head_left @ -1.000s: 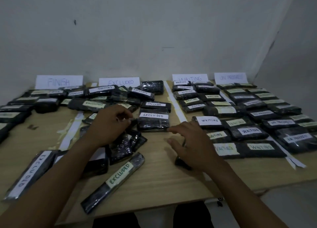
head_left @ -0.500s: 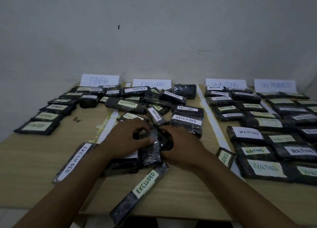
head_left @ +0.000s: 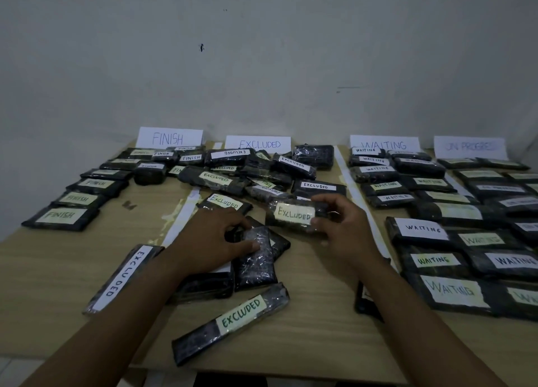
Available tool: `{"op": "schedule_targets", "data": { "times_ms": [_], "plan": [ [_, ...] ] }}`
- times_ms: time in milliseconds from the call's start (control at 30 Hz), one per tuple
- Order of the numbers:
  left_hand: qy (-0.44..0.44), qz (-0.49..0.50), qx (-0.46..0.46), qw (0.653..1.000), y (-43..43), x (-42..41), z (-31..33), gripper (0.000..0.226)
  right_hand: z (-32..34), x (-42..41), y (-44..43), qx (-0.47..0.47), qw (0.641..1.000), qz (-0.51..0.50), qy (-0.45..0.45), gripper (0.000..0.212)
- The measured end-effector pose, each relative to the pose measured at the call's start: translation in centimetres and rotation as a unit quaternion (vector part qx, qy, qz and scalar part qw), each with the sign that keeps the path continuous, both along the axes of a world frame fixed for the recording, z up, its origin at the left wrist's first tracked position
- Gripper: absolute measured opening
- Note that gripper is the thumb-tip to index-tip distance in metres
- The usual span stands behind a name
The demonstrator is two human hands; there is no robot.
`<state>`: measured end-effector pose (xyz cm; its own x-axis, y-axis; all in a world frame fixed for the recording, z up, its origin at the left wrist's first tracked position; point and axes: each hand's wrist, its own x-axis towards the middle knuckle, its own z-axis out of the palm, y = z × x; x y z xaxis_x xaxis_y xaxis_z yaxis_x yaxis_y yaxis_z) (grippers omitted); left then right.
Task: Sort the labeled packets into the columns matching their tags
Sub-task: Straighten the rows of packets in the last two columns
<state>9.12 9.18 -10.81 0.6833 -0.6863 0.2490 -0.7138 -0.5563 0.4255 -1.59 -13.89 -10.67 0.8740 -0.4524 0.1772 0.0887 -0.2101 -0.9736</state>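
Observation:
Black wrapped packets with paper tags lie in four columns on a wooden table (head_left: 305, 340). My right hand (head_left: 340, 226) grips a packet tagged EXCLUDED (head_left: 291, 216) by its right end, just above the table in the EXCLUDED column. My left hand (head_left: 215, 241) presses on a face-down packet (head_left: 256, 264) that shows no tag, lying atop other packets. Header cards read FINISH (head_left: 168, 138), EXCLUDED (head_left: 259, 144), WAITING (head_left: 384, 144) and ON PROGRESS (head_left: 468, 147).
Loose EXCLUDED packets lie near the front edge: one (head_left: 233, 317) at the centre, another (head_left: 122, 276) at the left. White tape strips (head_left: 358, 194) separate the columns. A small dark packet (head_left: 364, 299) sits under my right forearm. A grey wall stands behind.
My right hand has lifted the EXCLUDED packet out of the central pile and moved it up and to the right. My left hand stays on the face-down packet. The camera has turned left.

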Motion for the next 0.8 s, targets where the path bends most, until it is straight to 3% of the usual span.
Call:
{"op": "schedule_targets", "data": {
  "times_ms": [100,200,533,800],
  "plan": [
    [0.003,-0.001,0.005,1.000,0.0,-0.1,0.1,0.038,0.2,0.0,-0.6,0.134,0.990,-0.009,-0.040,0.037],
    [0.011,-0.001,-0.001,1.000,0.0,-0.4,0.3,0.028,0.4,-0.1,-0.7,0.198,0.978,0.007,-0.062,0.033],
    [0.001,0.005,0.013,1.000,0.1,-0.4,0.2,0.034,0.4,-0.1,-0.5,0.260,0.964,0.010,-0.055,0.028],
    [-0.020,-0.003,0.023,1.000,0.0,-0.2,0.1,0.058,1.9,-0.6,-0.5,0.260,0.964,-0.023,-0.047,0.012]
  ]
}}
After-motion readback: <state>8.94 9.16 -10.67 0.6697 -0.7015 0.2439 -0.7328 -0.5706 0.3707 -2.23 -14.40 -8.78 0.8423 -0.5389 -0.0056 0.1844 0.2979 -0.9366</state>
